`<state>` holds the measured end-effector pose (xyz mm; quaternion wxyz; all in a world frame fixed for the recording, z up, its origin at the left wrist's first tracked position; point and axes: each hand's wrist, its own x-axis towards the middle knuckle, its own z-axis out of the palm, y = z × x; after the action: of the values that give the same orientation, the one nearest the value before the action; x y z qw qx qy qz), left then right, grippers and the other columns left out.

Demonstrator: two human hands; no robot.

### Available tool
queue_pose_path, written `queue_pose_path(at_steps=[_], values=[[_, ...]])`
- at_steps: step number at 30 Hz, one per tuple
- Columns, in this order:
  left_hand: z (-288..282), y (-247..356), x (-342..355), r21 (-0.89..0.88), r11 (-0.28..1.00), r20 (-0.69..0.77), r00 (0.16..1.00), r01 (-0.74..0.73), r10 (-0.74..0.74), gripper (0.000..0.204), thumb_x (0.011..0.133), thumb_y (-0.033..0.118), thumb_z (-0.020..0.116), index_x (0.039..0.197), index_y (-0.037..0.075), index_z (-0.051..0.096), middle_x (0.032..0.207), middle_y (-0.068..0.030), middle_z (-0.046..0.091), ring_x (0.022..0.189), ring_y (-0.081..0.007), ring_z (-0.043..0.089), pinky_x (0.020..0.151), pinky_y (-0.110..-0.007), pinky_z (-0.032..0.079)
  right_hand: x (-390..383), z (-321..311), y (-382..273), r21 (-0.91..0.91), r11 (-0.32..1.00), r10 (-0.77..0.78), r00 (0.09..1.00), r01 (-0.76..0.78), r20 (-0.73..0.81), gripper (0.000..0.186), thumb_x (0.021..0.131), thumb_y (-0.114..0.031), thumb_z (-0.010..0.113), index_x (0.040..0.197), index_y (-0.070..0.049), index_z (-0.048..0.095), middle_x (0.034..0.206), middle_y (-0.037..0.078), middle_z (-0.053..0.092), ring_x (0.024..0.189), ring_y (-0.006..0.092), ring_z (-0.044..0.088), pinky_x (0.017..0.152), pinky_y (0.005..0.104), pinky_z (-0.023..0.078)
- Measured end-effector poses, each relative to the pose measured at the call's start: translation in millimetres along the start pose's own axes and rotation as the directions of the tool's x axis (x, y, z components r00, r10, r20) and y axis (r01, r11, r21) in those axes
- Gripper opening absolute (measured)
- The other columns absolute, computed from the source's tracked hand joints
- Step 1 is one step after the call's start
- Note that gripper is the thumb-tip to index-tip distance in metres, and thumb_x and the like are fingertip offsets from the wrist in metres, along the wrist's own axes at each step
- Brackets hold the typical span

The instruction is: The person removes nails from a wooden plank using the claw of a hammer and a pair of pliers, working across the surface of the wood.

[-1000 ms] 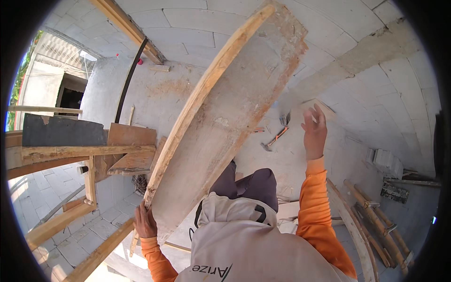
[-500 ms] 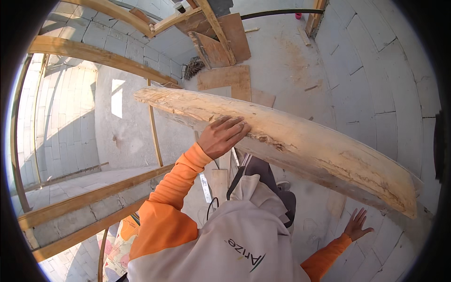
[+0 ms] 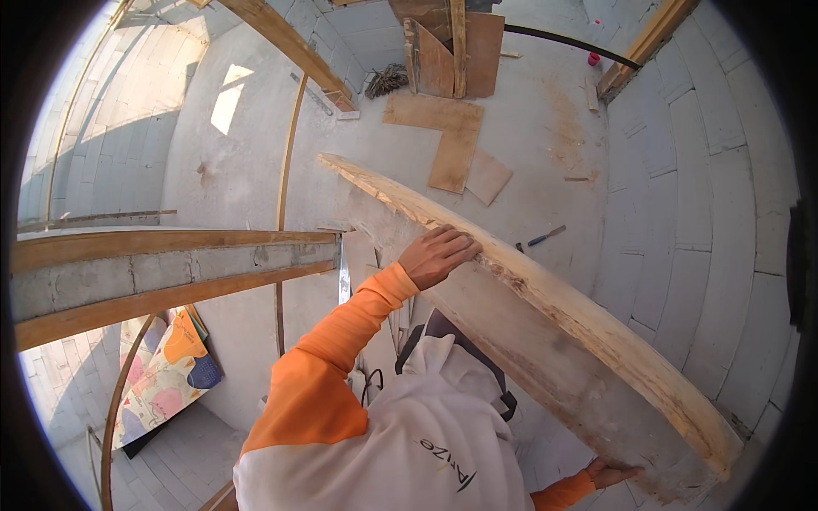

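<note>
A long, heavy wooden slab (image 3: pixel 554 341), with a pale rough-edged top and a grey dusty side, stands tilted on edge in front of me. It runs from the upper middle down to the lower right. My left hand (image 3: pixel 440 255) lies over its upper edge, fingers bent across the pale wood. At the lower right, my right hand (image 3: pixel 611 473) grips the slab's near lower edge; some of its fingers are hidden. Both arms wear orange sleeves.
Plywood offcuts (image 3: pixel 452 157) lie on the concrete floor beyond the slab. A blue hand tool (image 3: pixel 545 236) is nearby on the floor. Timber framing (image 3: pixel 170 243) crosses the left side, and a block wall (image 3: pixel 707 213) rises on the right. A patterned board (image 3: pixel 175 366) leans at lower left.
My right hand has come from open air onto the slab's lower edge. The slab is tilted more, showing more of its grey side. My view has shifted left and down.
</note>
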<state>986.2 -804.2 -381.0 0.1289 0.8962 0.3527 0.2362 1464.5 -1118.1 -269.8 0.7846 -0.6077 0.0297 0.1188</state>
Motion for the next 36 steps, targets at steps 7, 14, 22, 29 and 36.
queue_pose_path(at_steps=[7, 14, 22, 29, 36], values=[[-11.5, -36.0, -11.5, -0.120, 0.980, -0.219, 0.958, 0.161, -0.184, 0.047, 0.080, -0.003, 0.065, 0.126, 0.006, 0.061, 0.115, -0.0082, 0.065, 0.107, -0.0288, 0.063, 0.099, -0.042, 0.051, -33.6, 125.4, -62.9, -0.102, 0.975, -0.145, 0.917, 0.196, 0.372, 0.096, 0.093, -0.061, 0.068, 0.159, 0.001, 0.035, 0.162, 0.021, 0.040, 0.148, 0.0425, 0.035, 0.124, 0.0553, 0.028], [0.4, -76.1, 8.5, -0.206, 0.948, -0.467, 0.826, 0.244, -0.314, 0.058, 0.080, -0.007, 0.064, 0.135, 0.013, 0.062, 0.115, -0.0058, 0.066, 0.106, -0.0279, 0.063, 0.093, -0.040, 0.053, -13.7, 250.8, -79.9, -0.134, 0.891, -0.280, 0.757, 0.434, 0.591, 0.080, 0.096, -0.051, 0.068, 0.151, 0.003, 0.045, 0.151, 0.025, 0.048, 0.136, 0.0387, 0.048, 0.116, 0.0497, 0.038], [-30.0, -79.5, 13.6, -0.224, 0.927, -0.599, 0.708, 0.300, -0.374, 0.075, 0.081, -0.008, 0.063, 0.146, 0.028, 0.060, 0.108, -0.0015, 0.067, 0.099, -0.0234, 0.063, 0.089, -0.039, 0.054, 113.7, 319.7, -108.1, -0.206, 0.390, -0.479, 0.388, 0.898, 0.788, 0.072, 0.101, -0.045, 0.064, 0.145, 0.008, 0.048, 0.134, 0.023, 0.061, 0.120, 0.0335, 0.061, 0.106, 0.0416, 0.050], [-27.3, -42.0, 3.9, -0.227, 0.881, -0.634, 0.624, 0.415, -0.457, 0.066, 0.086, -0.005, 0.059, 0.142, 0.029, 0.064, 0.106, -0.0006, 0.068, 0.097, -0.0205, 0.064, 0.089, -0.038, 0.052, 156.9, 390.9, -99.3, -0.118, 0.262, -0.505, 0.240, 0.958, 0.829, 0.069, 0.102, -0.044, 0.063, 0.144, 0.009, 0.048, 0.132, 0.021, 0.063, 0.117, 0.0319, 0.063, 0.104, 0.0395, 0.052], [4.8, 37.1, -15.8, -0.205, 0.821, -0.725, 0.481, 0.533, -0.493, 0.057, 0.088, 0.000, 0.060, 0.140, 0.023, 0.065, 0.105, -0.0018, 0.068, 0.096, -0.0192, 0.063, 0.087, -0.036, 0.047, 118.5, 430.0, -71.0, 0.028, 0.400, -0.460, 0.175, 0.916, 0.871, 0.072, 0.102, -0.046, 0.063, 0.147, 0.007, 0.046, 0.138, 0.020, 0.058, 0.123, 0.0323, 0.058, 0.108, 0.0413, 0.048]])
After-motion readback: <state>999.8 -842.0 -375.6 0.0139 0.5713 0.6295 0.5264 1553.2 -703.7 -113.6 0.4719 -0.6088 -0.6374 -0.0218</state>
